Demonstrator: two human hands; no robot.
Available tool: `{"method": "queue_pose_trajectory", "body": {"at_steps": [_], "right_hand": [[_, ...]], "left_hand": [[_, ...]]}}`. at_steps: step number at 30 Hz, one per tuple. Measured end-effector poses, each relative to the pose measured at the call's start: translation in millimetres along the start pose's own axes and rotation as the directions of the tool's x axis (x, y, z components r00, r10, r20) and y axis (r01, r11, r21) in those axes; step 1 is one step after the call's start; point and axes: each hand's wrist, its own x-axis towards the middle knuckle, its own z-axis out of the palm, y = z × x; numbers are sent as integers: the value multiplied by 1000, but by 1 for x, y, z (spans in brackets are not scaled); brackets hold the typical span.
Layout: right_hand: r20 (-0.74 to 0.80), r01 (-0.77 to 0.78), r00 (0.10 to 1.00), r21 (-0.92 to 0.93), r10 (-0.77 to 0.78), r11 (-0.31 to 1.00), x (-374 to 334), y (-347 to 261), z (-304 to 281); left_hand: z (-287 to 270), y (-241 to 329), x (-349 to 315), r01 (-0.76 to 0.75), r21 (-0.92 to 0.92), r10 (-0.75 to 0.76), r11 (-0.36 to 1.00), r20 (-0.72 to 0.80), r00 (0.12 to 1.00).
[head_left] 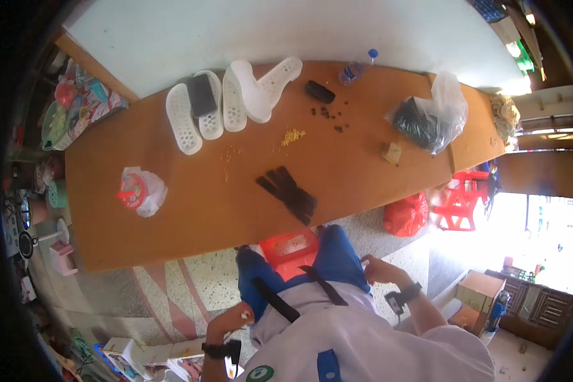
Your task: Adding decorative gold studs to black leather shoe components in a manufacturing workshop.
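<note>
My left hand [233, 318] is down beside my left thigh, its fingers curled in, with a small pale spot at the fingers that I cannot make out. By my right thigh hangs my right hand [386, 272], fingers loosely bent and apart, holding nothing I can see. Both are off the table [191, 223]. Nearest on the tabletop are dark flat strips [290, 194], overlapping. Farther back lie a scatter of small yellow pieces [292, 137], several small dark pieces [325, 113] and a black oblong object [319, 91].
White perforated shoe soles [183, 121] lie at the back, a dark phone-like slab [201, 95] on one. A bottle [350, 73], plastic bag [449, 114] and red-and-white container [132, 191] stand on the table. A red stool [289, 248] is between my legs; a red bag [406, 215] sits right.
</note>
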Motion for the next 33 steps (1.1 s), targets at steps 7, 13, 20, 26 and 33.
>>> {"method": "queue_pose_trajectory", "body": {"at_steps": [7, 13, 20, 26, 33], "right_hand": [[300, 119, 949, -42, -101, 992, 88, 6, -20], [367, 272, 919, -326, -144, 905, 126, 12, -38], [-271, 638, 648, -316, -712, 702, 55, -134, -134], [-580, 583, 571, -212, -581, 785, -46, -60, -158], [-452, 624, 380, -518, -807, 585, 33, -42, -127]], "left_hand": [[-8, 32, 61, 220, 556, -131, 801, -195, 972], [-74, 111, 101, -73, 511, 312, 857, -400, 862], [-103, 175, 90, 18, 710, 432, 704, -447, 783], [-85, 170, -28, 231, 491, 366, 840, -827, 427], [-20, 138, 36, 138, 705, 519, 695, -626, 582]]}}
